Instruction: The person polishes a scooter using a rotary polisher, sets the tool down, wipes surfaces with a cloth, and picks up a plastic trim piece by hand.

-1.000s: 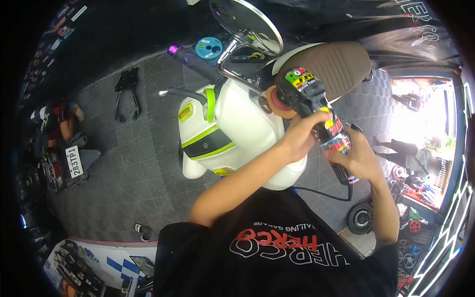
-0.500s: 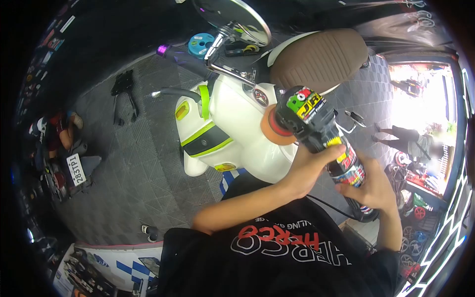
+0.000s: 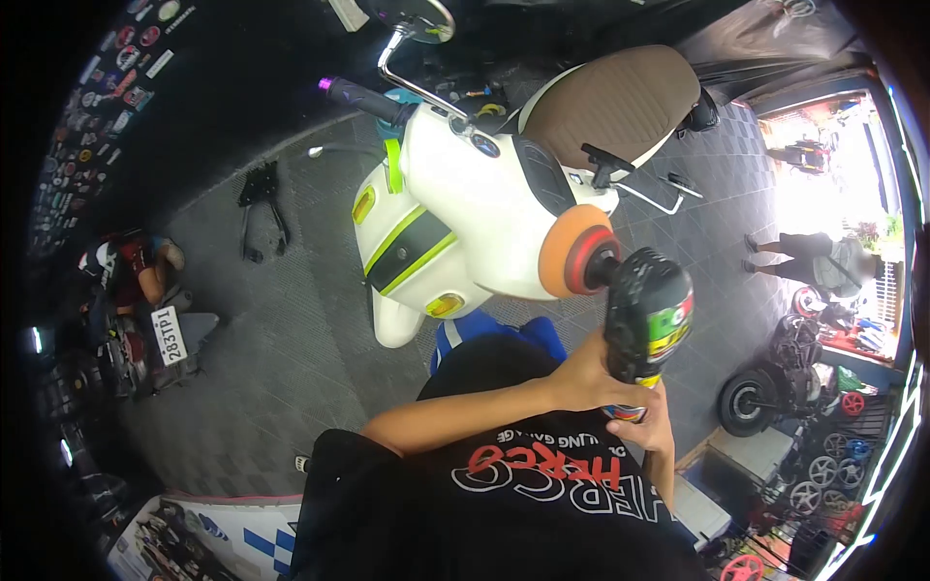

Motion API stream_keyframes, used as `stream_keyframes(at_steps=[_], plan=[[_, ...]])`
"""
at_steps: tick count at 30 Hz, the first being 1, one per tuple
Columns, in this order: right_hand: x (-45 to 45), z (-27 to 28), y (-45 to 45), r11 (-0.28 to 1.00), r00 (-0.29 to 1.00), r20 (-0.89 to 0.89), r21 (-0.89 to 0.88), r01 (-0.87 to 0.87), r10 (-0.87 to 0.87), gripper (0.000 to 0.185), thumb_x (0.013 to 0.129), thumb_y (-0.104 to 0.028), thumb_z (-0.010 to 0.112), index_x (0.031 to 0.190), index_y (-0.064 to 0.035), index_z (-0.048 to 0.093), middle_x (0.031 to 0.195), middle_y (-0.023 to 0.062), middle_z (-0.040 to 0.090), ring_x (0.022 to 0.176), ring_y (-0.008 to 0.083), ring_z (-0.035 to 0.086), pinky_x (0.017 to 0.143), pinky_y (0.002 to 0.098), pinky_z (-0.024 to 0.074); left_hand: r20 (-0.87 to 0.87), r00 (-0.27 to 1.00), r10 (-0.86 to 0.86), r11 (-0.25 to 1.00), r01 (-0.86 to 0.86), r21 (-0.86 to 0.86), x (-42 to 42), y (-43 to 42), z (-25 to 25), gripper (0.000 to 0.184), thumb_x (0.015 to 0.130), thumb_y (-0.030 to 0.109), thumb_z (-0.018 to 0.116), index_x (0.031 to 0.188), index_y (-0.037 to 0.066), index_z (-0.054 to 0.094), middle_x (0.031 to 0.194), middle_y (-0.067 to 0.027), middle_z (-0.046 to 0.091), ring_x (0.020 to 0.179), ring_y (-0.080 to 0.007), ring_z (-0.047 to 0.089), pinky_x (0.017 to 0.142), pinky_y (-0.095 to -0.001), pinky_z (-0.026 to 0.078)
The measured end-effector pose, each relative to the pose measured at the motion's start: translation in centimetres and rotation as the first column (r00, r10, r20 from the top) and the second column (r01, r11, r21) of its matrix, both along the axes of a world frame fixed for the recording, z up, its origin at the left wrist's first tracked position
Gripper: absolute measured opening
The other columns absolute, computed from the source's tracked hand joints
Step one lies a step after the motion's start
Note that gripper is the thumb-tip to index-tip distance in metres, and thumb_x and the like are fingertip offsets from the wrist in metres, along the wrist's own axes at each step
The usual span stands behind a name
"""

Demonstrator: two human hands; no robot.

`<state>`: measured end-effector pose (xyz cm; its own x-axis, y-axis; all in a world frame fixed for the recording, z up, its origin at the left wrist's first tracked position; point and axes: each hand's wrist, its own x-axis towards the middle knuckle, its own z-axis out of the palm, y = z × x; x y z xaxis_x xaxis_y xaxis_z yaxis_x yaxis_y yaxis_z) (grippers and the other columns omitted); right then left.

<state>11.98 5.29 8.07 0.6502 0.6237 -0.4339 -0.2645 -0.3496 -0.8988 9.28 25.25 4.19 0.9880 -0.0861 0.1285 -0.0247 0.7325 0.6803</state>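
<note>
Both hands are closed around a black polisher [image 3: 644, 300] covered in colourful stickers. My left hand [image 3: 589, 378] grips its body just behind the head. Lower down, my right hand [image 3: 647, 426] wraps the rear of the body, partly hidden by the tool. An orange foam pad [image 3: 565, 250] on the polisher faces the front of a white scooter [image 3: 455, 208] with lime-green trim. The pad overlaps the scooter's rounded front panel in view; I cannot tell whether they touch. The scooter has a brown seat [image 3: 615, 107] and a black handgrip [image 3: 366, 100].
A person [image 3: 145, 271] is at the left beside a motorcycle with a licence plate [image 3: 169, 335]. Another person [image 3: 823, 261] stands near the bright doorway at right. A black part [image 3: 263, 208] lies on the grey tiled floor. Wheels [image 3: 821, 471] are stacked at lower right.
The polisher has swung more upright and its pad has shifted right and down along the scooter's front. Both hands moved with it, drawing lower and closer together. The camera view has shifted too.
</note>
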Motion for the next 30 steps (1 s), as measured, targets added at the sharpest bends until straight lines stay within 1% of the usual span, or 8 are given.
stream_keyframes(at_steps=[2,3,8,12,17,18,25,30], plan=[[-2.4,-0.4,-0.7,0.997,0.999,0.032,0.080,0.010,-0.012,0.107,0.063,-0.019,0.093,0.149,0.0026,0.033,0.139,0.0155,0.051,0.129,0.0269,0.052,0.111,0.0398,0.0390,-0.057,0.988,0.141,0.988,-0.137,0.068,-3.0,-1.0,0.7,0.068,0.070,0.018,0.091,0.125,0.001,0.055,0.110,-0.0082,0.065,0.103,-0.0159,0.061,0.093,-0.0346,0.051],[-2.9,-1.7,-3.2,0.973,0.949,0.223,-0.115,-0.201,0.223,0.108,0.066,-0.025,0.093,0.150,0.0041,0.032,0.141,0.0194,0.050,0.132,0.0304,0.049,0.112,0.0416,0.0377,-0.039,0.980,0.196,0.958,-0.183,0.222,-4.9,-1.6,0.0,0.067,0.071,0.019,0.090,0.126,0.002,0.056,0.110,-0.0083,0.066,0.104,-0.0176,0.062,0.095,-0.0356,0.051],[-7.7,-4.0,-4.6,0.908,0.888,0.215,-0.202,-0.366,0.406,0.099,0.072,-0.036,0.089,0.147,0.0023,0.037,0.139,0.0252,0.050,0.131,0.0377,0.051,0.109,0.0448,0.0416,0.016,0.942,0.335,0.758,-0.280,0.589,-17.0,-3.9,-3.5,0.067,0.074,0.016,0.085,0.130,0.005,0.051,0.120,-0.0103,0.062,0.112,-0.0237,0.061,0.101,-0.0389,0.048],[-12.3,-3.6,-5.5,0.737,0.784,0.144,-0.476,-0.480,0.604,0.078,0.080,-0.034,0.082,0.142,-0.0022,0.047,0.139,0.0210,0.053,0.128,0.0362,0.055,0.103,0.0445,0.0469,-0.044,0.850,0.525,0.690,-0.395,0.606,-26.8,-4.1,-2.5,0.074,0.072,0.004,0.080,0.132,0.008,0.036,0.120,-0.0126,0.057,0.118,-0.0280,0.055,0.107,-0.0471,0.041],[-17.0,-8.0,-7.3,0.733,0.766,0.120,-0.414,-0.540,0.632,0.066,0.083,-0.040,0.077,0.132,-0.0003,0.057,0.129,0.0214,0.061,0.120,0.0362,0.060,0.100,0.0439,0.0483,-0.077,0.705,0.705,0.596,-0.530,0.603,-34.9,-3.9,-1.8,0.073,0.071,-0.003,0.077,0.130,0.011,0.036,0.121,-0.0131,0.055,0.122,-0.0284,0.053,0.111,-0.0493,0.037],[-18.0,-8.9,-7.2,0.741,0.775,0.100,-0.391,-0.546,0.624,0.065,0.084,-0.043,0.076,0.130,0.0005,0.059,0.126,0.0219,0.063,0.119,0.0366,0.060,0.100,0.0440,0.0482,-0.112,0.630,0.769,0.558,-0.575,0.598,-35.9,-3.8,-1.2,0.059,0.073,0.005,0.079,0.124,0.001,0.049,0.118,-0.0133,0.058,0.115,-0.0259,0.056,0.106,-0.0401,0.040],[-21.9,-13.2,-0.5,0.674,0.767,-0.012,-0.467,-0.572,0.642,0.057,0.086,-0.037,0.075,0.125,0.0027,0.061,0.114,0.0209,0.069,0.104,0.0306,0.068,0.091,0.0405,0.0530,-0.134,0.509,0.850,0.471,-0.623,0.625,-44.3,1.8,-2.9,0.053,0.074,0.003,0.079,0.121,0.002,0.054,0.121,-0.0122,0.058,0.113,-0.0219,0.056,0.099,-0.0354,0.045],[-23.3,-26.3,0.0,0.716,0.901,-0.153,-0.560,-0.417,0.405,0.046,0.088,-0.029,0.072,0.120,0.0033,0.064,0.105,0.0174,0.072,0.090,0.0251,0.072,0.081,0.0371,0.0558,-0.095,0.485,0.869,0.348,-0.463,0.815,-52.2,10.0,-4.9,0.054,0.076,0.006,0.078,0.123,0.003,0.054,0.120,-0.0094,0.059,0.113,-0.0213,0.056,0.103,-0.0355,0.041]])
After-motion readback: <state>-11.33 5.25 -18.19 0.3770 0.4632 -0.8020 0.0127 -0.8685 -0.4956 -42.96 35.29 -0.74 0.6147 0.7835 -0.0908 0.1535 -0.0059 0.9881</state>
